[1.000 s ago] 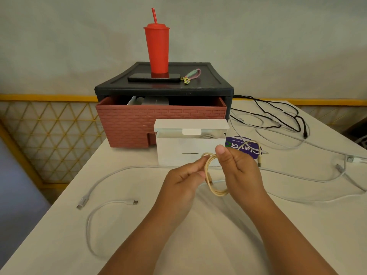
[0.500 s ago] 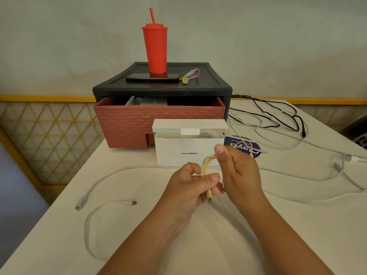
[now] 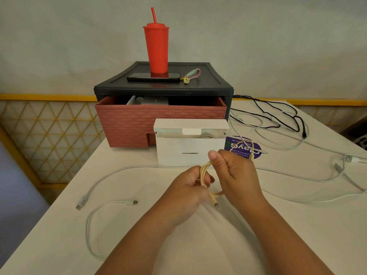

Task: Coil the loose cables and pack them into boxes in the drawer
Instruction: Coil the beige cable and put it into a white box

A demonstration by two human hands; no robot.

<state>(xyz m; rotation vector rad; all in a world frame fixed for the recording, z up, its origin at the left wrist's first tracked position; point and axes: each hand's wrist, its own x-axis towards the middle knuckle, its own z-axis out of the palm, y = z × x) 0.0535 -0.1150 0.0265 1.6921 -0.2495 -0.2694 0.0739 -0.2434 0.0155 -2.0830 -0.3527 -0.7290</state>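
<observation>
Cable: the gold braided cable (image 3: pixel 204 174) is held in the air just in front of the white box (image 3: pixel 178 153), gathered into a narrow bundle of several loops.
Left hand: the left hand (image 3: pixel 186 193) has its fingers curled round the lower half of the bundle and squeezes the strands together. 1 connector (image 3: pixel 216 205) pokes out beneath it.
Right hand: the right hand (image 3: pixel 236 175) pinches the top of the bundle between thumb and curled fingers. A loose tail arcs out behind it, toward the right of the box.
Handling: it looks light and limp, with a braided sleeve that should not slip. The loops will probably spring open if let go. Best gripped across all strands at mid-bundle, not by the stiff connector ends.
Box: its lid flap stands open, and the red drawer (image 3: pixel 139 124) is pulled out right behind it.
Change: 1.0 s ago the loops formed a wide ring between the 2 hands. Now they are pressed flat into a bundle, and the left fingers have closed round them.
Still loose: a white cable (image 3: pixel 111 175) lies left of the box, and a black cable (image 3: pixel 278 116) lies behind it to the right.
</observation>
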